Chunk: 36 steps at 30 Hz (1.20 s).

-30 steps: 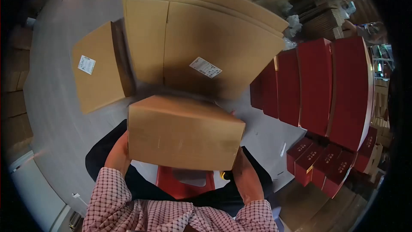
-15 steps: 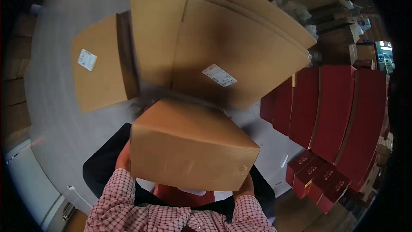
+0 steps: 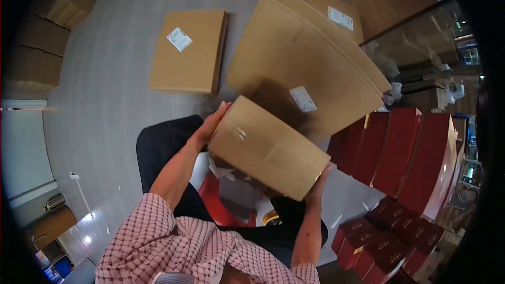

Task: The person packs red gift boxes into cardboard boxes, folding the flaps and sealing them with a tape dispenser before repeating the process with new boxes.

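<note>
Cardboard box (image 3: 268, 147), closed and tilted with its right end lower, is being held in the air at the centre of the frame, above the person's lap. The left hand (image 3: 210, 123) is pressing flat, fingers extended, against the box's upper-left end; the right hand (image 3: 318, 181) is gripping its lower-right corner from beneath, so both hands are clamping the box between them. Directly under the box, crumpled white paper (image 3: 221, 169) is lying on a red object (image 3: 213, 200). Behind the box, a fanned stack of flattened cartons (image 3: 305, 52) is lying on the grey floor (image 3: 105, 105), with a smaller labelled carton (image 3: 187, 52) lying just beside it at upper left. Tall red boxes (image 3: 405, 142) are standing in a row at right, with small red boxes (image 3: 379, 236) clustering at lower right
</note>
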### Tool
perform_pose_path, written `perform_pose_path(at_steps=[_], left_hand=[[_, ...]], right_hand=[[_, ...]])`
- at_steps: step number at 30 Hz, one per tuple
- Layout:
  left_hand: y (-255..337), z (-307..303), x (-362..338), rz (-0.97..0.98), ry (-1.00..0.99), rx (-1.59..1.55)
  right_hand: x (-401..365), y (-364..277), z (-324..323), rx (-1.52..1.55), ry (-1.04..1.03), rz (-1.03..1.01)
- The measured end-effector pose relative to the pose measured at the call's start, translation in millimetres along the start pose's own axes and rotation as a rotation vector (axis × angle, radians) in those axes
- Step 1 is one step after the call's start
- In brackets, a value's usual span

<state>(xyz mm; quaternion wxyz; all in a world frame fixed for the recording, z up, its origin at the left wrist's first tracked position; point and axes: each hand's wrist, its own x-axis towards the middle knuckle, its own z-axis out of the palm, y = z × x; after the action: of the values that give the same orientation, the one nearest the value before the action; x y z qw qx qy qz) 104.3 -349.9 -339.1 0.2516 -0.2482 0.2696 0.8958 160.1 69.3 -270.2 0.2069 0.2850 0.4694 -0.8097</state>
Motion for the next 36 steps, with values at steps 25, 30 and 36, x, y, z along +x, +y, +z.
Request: perform_pose_path(at_steps=[25,30,36], left_hand=[[244,110,-185,0.932,0.156,0.617],[391,105,-177,0.892,0.279,0.8],[399,-151,-12,0.719,0.947,2.018]], right_hand=[[-5,-123,298,-0.45,-0.331,-0.454],[81,-132,434,-0.598,-0.403,-0.418],[116,-56,405,-1.102,-0.388,-0.772]])
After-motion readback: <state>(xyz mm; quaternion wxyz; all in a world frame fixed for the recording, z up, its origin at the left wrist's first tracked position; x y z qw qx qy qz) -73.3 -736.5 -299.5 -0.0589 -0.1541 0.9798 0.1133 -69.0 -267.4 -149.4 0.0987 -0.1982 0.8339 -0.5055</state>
